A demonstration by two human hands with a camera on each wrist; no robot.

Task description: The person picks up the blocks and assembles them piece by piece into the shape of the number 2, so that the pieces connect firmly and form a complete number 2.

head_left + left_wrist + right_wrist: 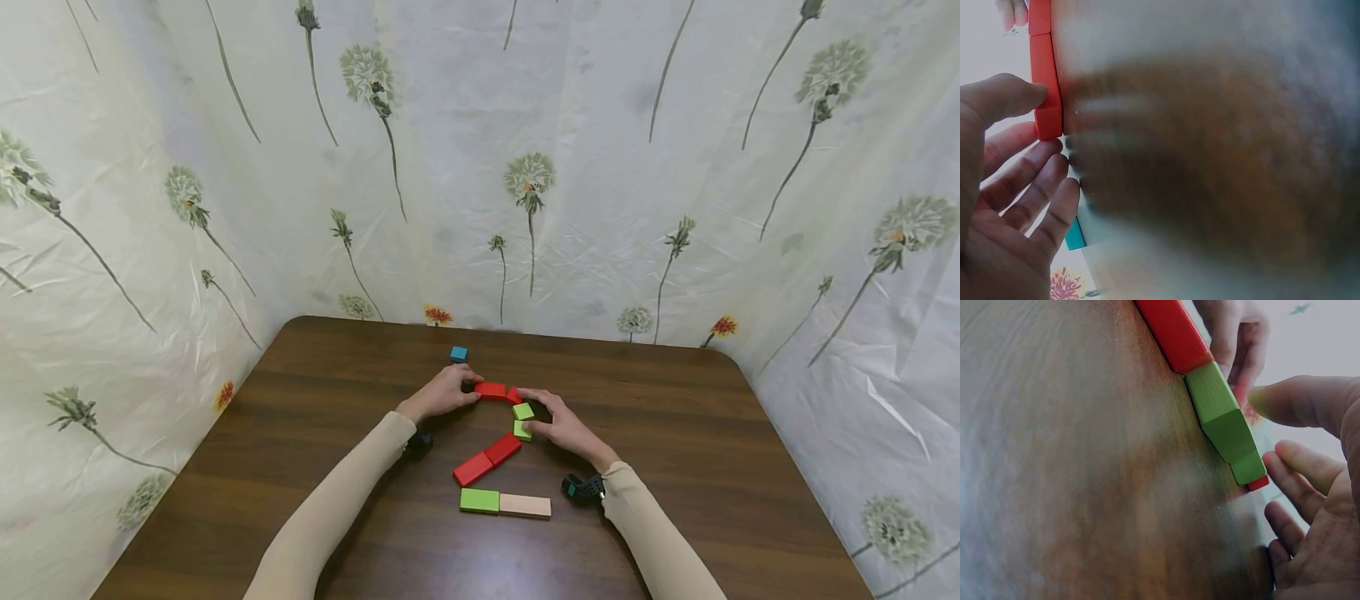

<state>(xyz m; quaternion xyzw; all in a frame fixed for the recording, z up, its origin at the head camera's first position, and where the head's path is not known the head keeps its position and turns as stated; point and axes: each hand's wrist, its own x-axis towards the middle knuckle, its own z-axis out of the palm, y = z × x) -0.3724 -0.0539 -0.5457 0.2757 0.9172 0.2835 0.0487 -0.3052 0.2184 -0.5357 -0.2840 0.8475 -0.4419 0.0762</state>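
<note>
My left hand point(444, 393) pinches the left end of a red block point(491, 391), thumb on the near side and index finger on the far side. In the left wrist view, that red block point(1046, 62) shows between thumb and fingertips. A small red block point(513, 396) adjoins its right end. Two light green blocks point(522, 412) continue the curve toward me. My right hand point(568, 427) spreads around this bend, index finger at the small red block and thumb by the nearer green block point(520, 431). Its fingers look loose beside the green blocks point(1213, 394) in the right wrist view.
Two red blocks point(487, 460) lie end to end diagonally, nearer to me. In front of them, a green block point(479, 501) meets a plain wood block point(525, 506). A blue block point(459, 354) sits beyond my left hand. Flowered cloth point(450, 208) hangs behind the brown table point(637, 375).
</note>
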